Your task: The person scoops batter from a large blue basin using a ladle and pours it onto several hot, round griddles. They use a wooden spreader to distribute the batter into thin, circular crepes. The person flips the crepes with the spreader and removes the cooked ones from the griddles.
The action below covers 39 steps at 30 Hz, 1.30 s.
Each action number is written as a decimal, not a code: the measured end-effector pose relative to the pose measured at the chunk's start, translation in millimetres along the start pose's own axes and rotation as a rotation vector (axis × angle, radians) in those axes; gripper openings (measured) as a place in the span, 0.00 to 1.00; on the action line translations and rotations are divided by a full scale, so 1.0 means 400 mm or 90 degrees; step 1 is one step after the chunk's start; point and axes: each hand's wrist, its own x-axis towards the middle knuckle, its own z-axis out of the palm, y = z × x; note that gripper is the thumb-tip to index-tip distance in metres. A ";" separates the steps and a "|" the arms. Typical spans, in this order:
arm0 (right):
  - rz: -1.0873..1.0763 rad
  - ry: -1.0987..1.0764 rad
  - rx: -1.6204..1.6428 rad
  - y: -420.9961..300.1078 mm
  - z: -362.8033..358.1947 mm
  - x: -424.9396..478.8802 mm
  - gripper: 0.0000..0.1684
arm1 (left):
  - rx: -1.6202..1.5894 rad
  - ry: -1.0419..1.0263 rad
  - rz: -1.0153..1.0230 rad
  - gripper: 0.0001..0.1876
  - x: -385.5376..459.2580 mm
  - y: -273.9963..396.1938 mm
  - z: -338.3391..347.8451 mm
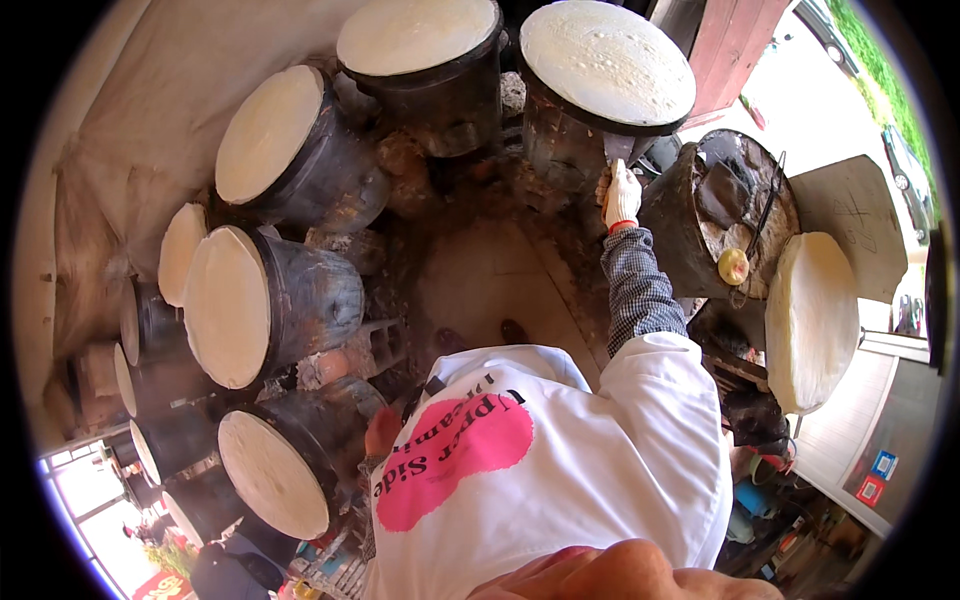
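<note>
My right hand (622,196), in a white knitted glove, grips a flat metal scraper (618,148). The blade touches or lies close to the rim of a dark metal drum (555,142) at the top. A round, pale, doughy slab (607,64) with a bumpy surface covers that drum. My left hand (382,430) looks bare and hangs low beside my white top, partly hidden by it; no object shows in it. Nearest to it stands another blackened drum (334,420) with a pale round top (274,474).
More drums with pale tops (227,307) curve round the left. At right, an open drum (667,217) holds ash, black tongs (765,206) and a round yellowish item (733,266). A thick pale disc (812,322) leans beside cardboard (855,225). Cinder blocks (386,343) stand low at left.
</note>
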 end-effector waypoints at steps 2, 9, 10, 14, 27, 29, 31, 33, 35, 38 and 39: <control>-0.022 0.006 -0.008 -0.015 0.008 -0.011 0.19 | 0.030 0.127 0.004 0.11 -0.030 -0.031 -0.024; -0.124 -0.027 -0.012 -0.131 0.030 -0.037 0.19 | 0.010 0.174 -0.010 0.11 -0.074 -0.107 -0.077; -0.146 -0.050 -0.023 -0.153 0.036 -0.033 0.20 | 0.007 0.172 -0.010 0.11 -0.072 -0.115 -0.083; -0.200 -0.092 -0.046 -0.262 0.061 -0.054 0.20 | 0.009 0.167 -0.010 0.11 -0.085 -0.136 -0.089; -0.235 -0.103 -0.096 -0.387 0.097 -0.020 0.22 | -0.005 0.152 -0.024 0.12 -0.070 -0.181 -0.067; -0.227 -0.107 -0.086 -0.386 0.098 -0.026 0.22 | -0.007 0.156 -0.024 0.12 -0.074 -0.183 -0.068; -0.227 -0.113 -0.097 -0.389 0.101 -0.050 0.23 | -0.010 0.158 -0.024 0.12 -0.074 -0.187 -0.067; -0.249 -0.143 -0.109 -0.378 0.083 -0.051 0.23 | -0.009 0.156 -0.027 0.12 -0.071 -0.190 -0.062; -0.232 -0.157 -0.077 -0.347 0.068 -0.047 0.22 | -0.014 0.154 -0.030 0.12 -0.066 -0.194 -0.058; -0.146 -0.105 -0.022 -0.266 0.032 -0.046 0.18 | -0.011 0.160 -0.023 0.12 -0.073 -0.186 -0.058; -0.130 -0.099 -0.033 -0.239 0.015 -0.040 0.18 | -0.011 0.161 -0.025 0.12 -0.073 -0.187 -0.057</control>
